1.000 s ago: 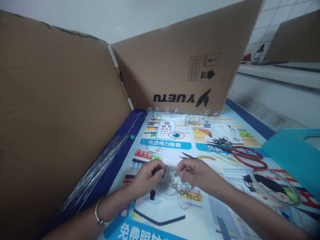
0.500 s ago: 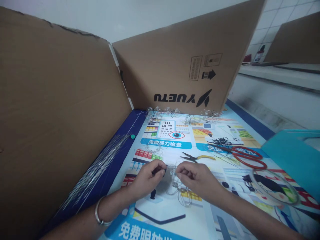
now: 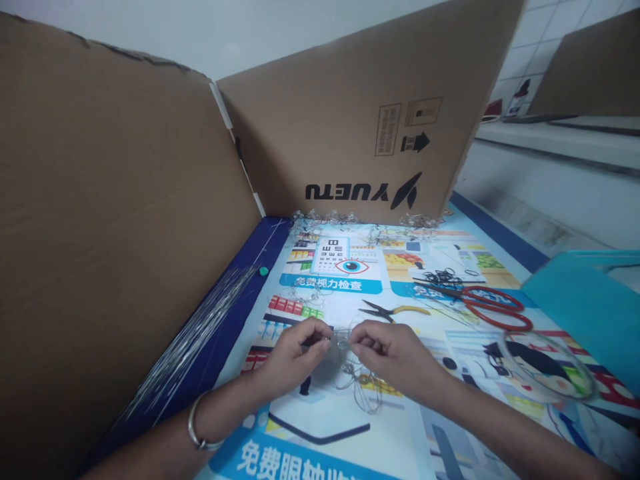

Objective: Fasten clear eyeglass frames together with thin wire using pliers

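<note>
My left hand is closed in a pinch at the left end of a beaded wire piece. Opposite it, my right hand pinches the same piece from the right, and a small gap separates the two hands. Thin silvery wire loops and clear beads hang between and below the fingers over the printed sheet. The fingertips hide exactly where each hand grips. Just beyond the hands lie pliers with a yellow handle. Farther right are red-handled scissors beside a pile of thin black loops.
Cardboard panels stand at the back and left. Straight wires lie in a bundle on the left, near a small green object. Beaded wire pieces line the back panel. A clear coil and turquoise box are at right.
Both hands keep almost the same pinching pose, with the fingers shifting only slightly at the wire. The whole view has moved a little.
</note>
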Available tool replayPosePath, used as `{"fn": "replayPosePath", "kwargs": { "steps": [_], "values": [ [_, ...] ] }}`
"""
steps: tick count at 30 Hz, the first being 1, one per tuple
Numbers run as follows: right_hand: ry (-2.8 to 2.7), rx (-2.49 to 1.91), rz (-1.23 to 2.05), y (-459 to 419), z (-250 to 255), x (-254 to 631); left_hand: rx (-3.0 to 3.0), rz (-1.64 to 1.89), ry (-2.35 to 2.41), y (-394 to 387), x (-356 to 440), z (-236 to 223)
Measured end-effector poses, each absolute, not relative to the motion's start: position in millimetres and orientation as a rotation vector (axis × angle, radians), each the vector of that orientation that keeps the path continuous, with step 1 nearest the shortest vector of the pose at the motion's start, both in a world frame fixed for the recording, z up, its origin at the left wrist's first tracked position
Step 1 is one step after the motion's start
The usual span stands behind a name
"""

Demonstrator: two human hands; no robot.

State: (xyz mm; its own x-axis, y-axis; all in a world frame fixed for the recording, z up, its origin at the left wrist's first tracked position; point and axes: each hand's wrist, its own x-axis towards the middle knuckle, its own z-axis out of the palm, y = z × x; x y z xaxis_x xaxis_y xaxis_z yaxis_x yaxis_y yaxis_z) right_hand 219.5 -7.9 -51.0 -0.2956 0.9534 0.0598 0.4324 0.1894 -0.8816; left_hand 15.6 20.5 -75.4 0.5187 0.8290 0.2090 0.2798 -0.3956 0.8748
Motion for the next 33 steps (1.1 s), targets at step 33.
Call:
{"fn": "replayPosePath", "kwargs": {
  "steps": [33],
  "values": [
    [-1.856,-1.308,1.141,-5.3,-44.8,221.4,2.059,0.791,0.874,16.6,24.3,-58.3]
  ]
}}
